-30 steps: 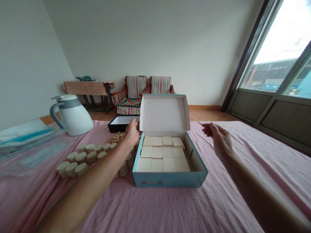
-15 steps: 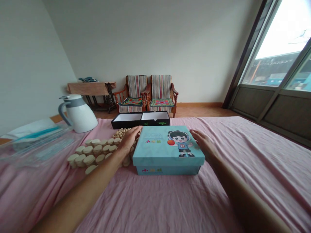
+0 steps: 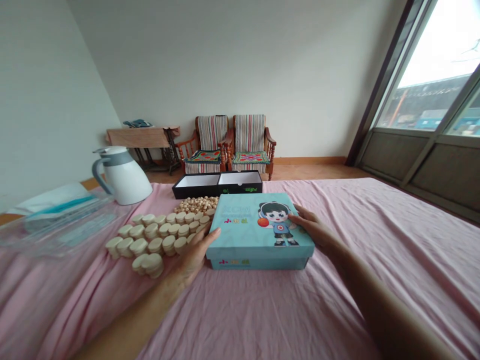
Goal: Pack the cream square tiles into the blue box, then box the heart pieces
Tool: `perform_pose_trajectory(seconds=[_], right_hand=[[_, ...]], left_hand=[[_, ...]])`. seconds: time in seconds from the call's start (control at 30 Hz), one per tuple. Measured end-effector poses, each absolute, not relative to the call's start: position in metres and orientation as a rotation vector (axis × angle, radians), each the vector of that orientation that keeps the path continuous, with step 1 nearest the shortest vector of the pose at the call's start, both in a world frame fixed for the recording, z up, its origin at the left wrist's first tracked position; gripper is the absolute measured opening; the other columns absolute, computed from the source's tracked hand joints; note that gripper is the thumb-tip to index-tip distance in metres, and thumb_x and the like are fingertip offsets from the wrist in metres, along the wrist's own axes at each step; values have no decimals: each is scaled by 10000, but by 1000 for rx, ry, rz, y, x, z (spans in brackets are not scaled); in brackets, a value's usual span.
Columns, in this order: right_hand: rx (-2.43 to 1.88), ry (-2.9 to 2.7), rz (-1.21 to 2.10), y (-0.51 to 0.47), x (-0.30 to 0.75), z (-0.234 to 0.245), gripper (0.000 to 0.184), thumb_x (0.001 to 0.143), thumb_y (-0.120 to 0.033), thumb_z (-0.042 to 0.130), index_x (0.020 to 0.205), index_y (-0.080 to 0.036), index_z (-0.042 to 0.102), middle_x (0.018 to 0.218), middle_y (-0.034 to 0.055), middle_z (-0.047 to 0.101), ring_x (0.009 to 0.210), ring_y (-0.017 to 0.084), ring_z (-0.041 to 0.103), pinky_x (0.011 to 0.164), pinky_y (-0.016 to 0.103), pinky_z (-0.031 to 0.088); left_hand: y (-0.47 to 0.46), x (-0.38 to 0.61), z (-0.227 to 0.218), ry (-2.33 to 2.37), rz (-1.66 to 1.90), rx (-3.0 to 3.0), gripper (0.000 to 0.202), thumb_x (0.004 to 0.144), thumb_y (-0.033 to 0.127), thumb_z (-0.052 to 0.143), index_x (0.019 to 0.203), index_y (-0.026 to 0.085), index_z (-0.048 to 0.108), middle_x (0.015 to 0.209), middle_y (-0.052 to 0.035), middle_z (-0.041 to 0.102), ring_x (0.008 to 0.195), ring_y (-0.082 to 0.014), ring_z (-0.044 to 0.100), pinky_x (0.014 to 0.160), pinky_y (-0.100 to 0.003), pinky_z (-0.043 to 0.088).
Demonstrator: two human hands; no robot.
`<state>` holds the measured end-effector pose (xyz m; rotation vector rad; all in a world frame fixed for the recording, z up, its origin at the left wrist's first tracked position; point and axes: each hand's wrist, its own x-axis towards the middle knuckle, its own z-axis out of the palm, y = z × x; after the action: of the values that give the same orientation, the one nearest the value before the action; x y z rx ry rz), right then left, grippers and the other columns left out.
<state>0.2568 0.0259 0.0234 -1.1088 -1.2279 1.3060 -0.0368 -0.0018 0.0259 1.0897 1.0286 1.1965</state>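
A light-blue cardboard box (image 3: 245,230) with its lid on lies in front of me on the cloth. The lid bears a cartoon child with a basketball and coloured lettering. At its left side is my left hand (image 3: 195,256), thumb along the lid's edge, the other fingers mostly hidden. My right hand (image 3: 313,226) grips the right side, its thumb on the lid's top. Left of the box stand several short stacks of round wooden discs (image 3: 155,231), some behind my left hand. Beyond these discs lies a heap of small wooden beads (image 3: 195,204).
Behind the box sits an open black tray (image 3: 197,191) with two white-lined compartments. A white-grey jug (image 3: 125,180) and clear plastic packaging (image 3: 71,222) are at the left. Pink cloth (image 3: 382,240) covers the table. Two wooden armchairs (image 3: 249,135) stand by the far wall.
My left hand has slid back toward me along the box's left side, uncovering beads and discs. My right thumb has come onto the lid. The box has hardly moved.
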Motion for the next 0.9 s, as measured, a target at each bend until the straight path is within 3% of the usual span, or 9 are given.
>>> perform_pose_trajectory(seconds=[0.27, 0.47, 0.73, 0.9], right_hand=[[-1132, -1099, 1435, 12, 252, 21, 331, 789, -411, 615, 973, -137, 647, 807, 74, 733, 616, 174, 673, 546, 259, 530], [-1069, -847, 1591, -9, 239, 18, 410, 810, -382, 558, 1129, -131, 622, 901, 95, 746, 743, 230, 711, 745, 347, 571], [-1076, -850, 1618, -24, 244, 22, 406, 794, -338, 575, 1142, -137, 630, 900, 90, 749, 726, 235, 711, 679, 322, 574], [-1004, -892, 1608, -32, 257, 26, 414, 813, -359, 579, 1157, -135, 633, 959, 102, 739, 793, 255, 707, 736, 358, 567]], left_hand=[[-7, -33, 22, 992, 1251, 863, 488, 745, 320, 694, 1211, 212, 599, 1228, -77, 640, 1124, -272, 598, 905, -372, 511], [-9, -30, 16, 1049, 1265, 784, 511, 746, 328, 672, 1235, 214, 578, 1170, -71, 671, 1074, -278, 628, 832, -372, 546], [-25, -32, 17, 1061, 1196, 694, 440, 730, 392, 676, 1139, 233, 642, 1178, -49, 667, 1170, -285, 568, 892, -390, 517], [-30, -23, 23, 1069, 1250, 714, 455, 704, 417, 655, 1127, 247, 649, 1135, -52, 686, 1134, -308, 590, 866, -430, 524]])
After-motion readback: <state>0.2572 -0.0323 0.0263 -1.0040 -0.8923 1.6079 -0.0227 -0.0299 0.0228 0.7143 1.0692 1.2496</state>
